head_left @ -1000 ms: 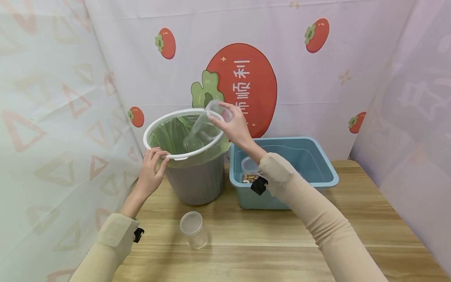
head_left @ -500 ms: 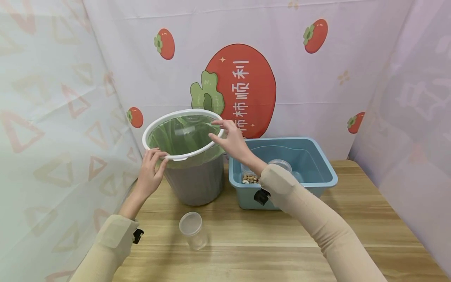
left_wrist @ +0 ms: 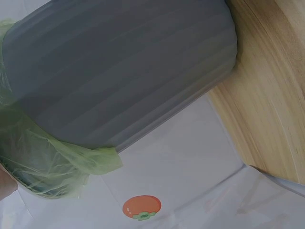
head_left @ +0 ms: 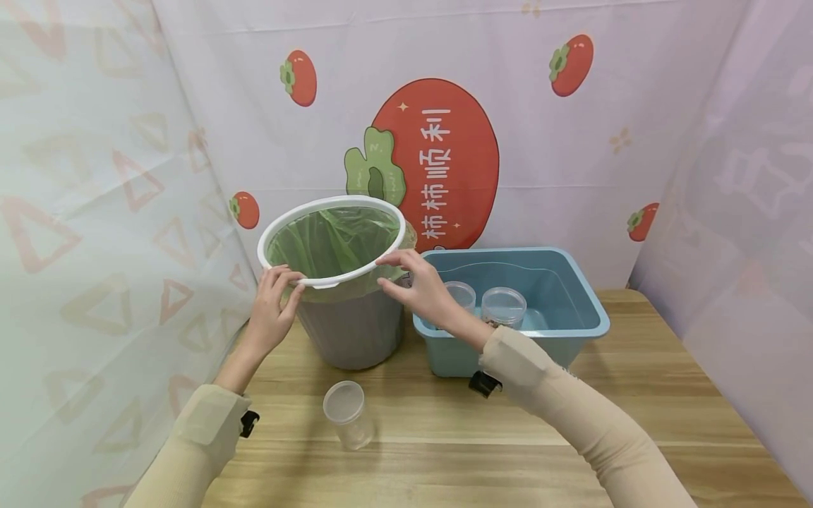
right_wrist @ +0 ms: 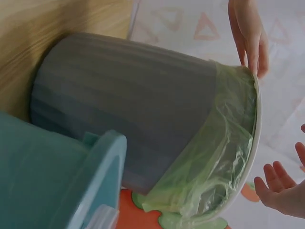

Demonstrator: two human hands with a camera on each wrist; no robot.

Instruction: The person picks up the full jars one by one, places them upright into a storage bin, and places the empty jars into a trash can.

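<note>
A grey trash bin [head_left: 352,331] with a white rim and a green liner bag [head_left: 330,240] stands at the left of the table in the head view. My left hand [head_left: 273,307] holds its front left rim, fingertips on the white ring. At the right side of the rim is my right hand [head_left: 427,291], its fingers relaxed and apart with nothing in them. From the right wrist view, that hand [right_wrist: 285,194] appears spread, beyond the bin's rim [right_wrist: 252,148]. The visible inside of the liner shows no jar; the bottom is hidden. A clear lidded jar [head_left: 349,416] stands before the bin.
To the right of the trash bin sits a blue plastic tub [head_left: 508,351]. Inside are a clear jar [head_left: 504,306] and another clear jar [head_left: 461,293], partly behind my right hand. A printed cloth [head_left: 533,141] hangs behind the wooden table [head_left: 483,451].
My right hand let go of a clear empty jar, which dropped into the trash bin out of sight. The hand then moved down to the bin's right rim. My left hand stayed put.
</note>
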